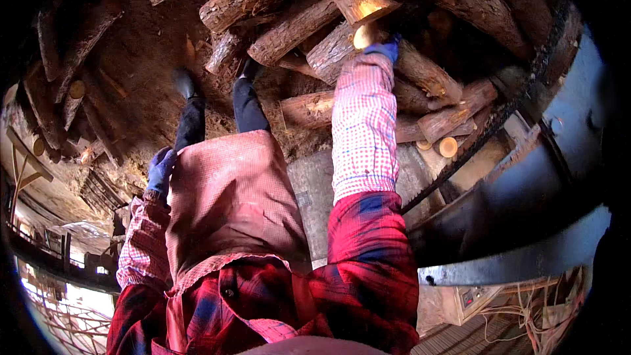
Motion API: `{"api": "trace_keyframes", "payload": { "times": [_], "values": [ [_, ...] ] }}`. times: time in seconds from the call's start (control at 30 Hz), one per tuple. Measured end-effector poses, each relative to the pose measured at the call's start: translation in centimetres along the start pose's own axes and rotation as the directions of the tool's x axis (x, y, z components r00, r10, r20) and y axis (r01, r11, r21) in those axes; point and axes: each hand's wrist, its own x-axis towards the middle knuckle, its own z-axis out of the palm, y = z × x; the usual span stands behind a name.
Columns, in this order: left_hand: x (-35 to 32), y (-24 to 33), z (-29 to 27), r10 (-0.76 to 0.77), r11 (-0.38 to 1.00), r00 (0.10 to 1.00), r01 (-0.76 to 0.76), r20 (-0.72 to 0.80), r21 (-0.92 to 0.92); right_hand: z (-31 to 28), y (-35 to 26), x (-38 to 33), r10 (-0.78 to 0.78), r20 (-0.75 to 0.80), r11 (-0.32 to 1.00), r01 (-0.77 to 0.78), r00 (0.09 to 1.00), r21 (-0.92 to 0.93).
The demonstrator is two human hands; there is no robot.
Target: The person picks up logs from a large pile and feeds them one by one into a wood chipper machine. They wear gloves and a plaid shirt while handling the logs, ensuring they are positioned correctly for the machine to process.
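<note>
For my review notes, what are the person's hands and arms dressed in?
The left hand and right hand wear blue-purple gloves. Checked oversleeves, pinkish-red and white with some blue, cover the forearms. Above them are red plaid shirt sleeves with dark blue bands.

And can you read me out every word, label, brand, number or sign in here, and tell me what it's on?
No readable text anywhere.
Logs: no lettering visible.
Left glove and right glove: none visible.
Apron: none visible.
Box at lower right: any marks are too small and blurred to read.
</note>
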Motion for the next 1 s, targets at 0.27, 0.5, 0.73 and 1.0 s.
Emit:
{"api": "trace_keyframes", "payload": {
  "times": [0.27, 0.5, 0.73, 1.0],
  "values": [
    [0.2, 2.3, -3.5, 0.107, 0.977, 0.946, -0.157, 0.306, 0.145, -13.1, -5.5, -17.5, 0.138, 0.273, 0.917, -0.227, 0.952, 0.329],
    [-10.1, 15.3, 4.7, 0.536, 0.588, 0.703, -0.708, 0.468, 0.392, -14.3, -5.8, -42.7, 0.193, 0.509, 0.85, -0.402, 0.839, 0.34],
    [-25.3, 22.1, 7.2, 0.462, -0.792, -0.495, -0.604, 0.736, 0.09, -20.8, -5.4, -53.3, 0.49, 0.629, 0.872, -0.361, 0.604, -0.332],
    [-32.7, 23.4, -4.1, 0.747, 0.148, -0.083, -0.946, 0.659, -0.288, -6.2, -21.6, -64.8, 0.291, 0.944, 0.857, -0.48, 0.154, -0.186]
  ]
}}
